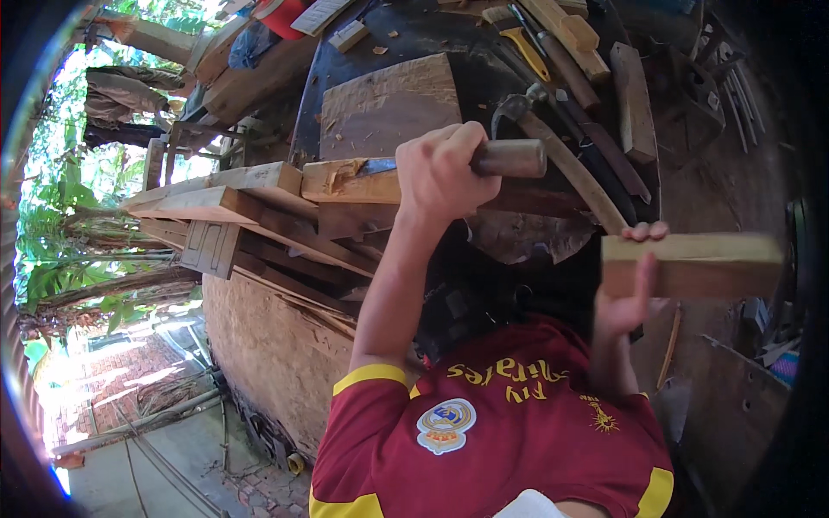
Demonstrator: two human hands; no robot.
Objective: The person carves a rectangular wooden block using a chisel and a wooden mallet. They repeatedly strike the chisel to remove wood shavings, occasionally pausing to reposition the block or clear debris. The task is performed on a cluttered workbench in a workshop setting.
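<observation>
My left hand (445, 168) is wrapped round a chisel, its round wooden handle (515, 159) sticking out on the right. The chisel's flat metal blade (377, 166) lies along a timber piece (345, 185), beside a rough, chipped patch of wood. On the right, my right hand (629, 298) grips a thick rectangular wooden block (691, 266), held level and apart from the chisel handle. The block is slightly smeared by motion. Part of the blade's upper end is hidden behind my left fist.
Behind the hands, a dark bench (302, 129) bears a flat board (393, 99). A claw hammer (570, 164), a yellow-handled brush (522, 47), a sheathed blade (609, 151) and wood offcuts (633, 104) lie on its right. Long beams (216, 200) stretch out to the left.
</observation>
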